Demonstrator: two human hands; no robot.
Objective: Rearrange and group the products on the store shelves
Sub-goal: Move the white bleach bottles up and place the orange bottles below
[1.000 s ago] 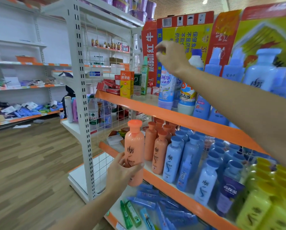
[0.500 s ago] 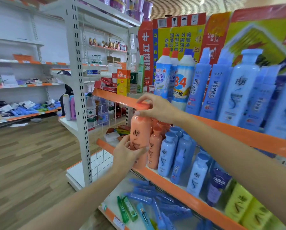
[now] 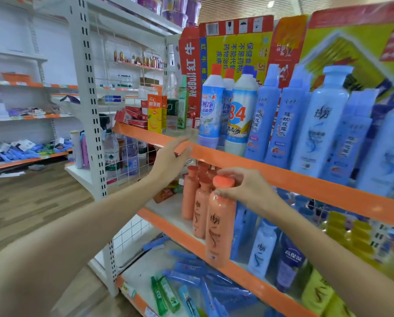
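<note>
Orange bottle (image 3: 220,221) at centre frame, front of the middle shelf (image 3: 182,234), base over its orange lip. Right hand (image 3: 244,191) pinches the cap from above. Left hand (image 3: 172,157), fingers straight, rests on the upper shelf edge (image 3: 282,177). More orange bottles (image 3: 196,197) touching behind; blue bottles (image 3: 260,245) just right. Bare shelf left of the row; upper edge close overhead.

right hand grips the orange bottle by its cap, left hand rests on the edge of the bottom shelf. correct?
Not quite. In the head view the left hand rests on the orange edge of the upper shelf, not the bottom one. The rest holds: the right hand grips the orange bottle by its cap.
</note>
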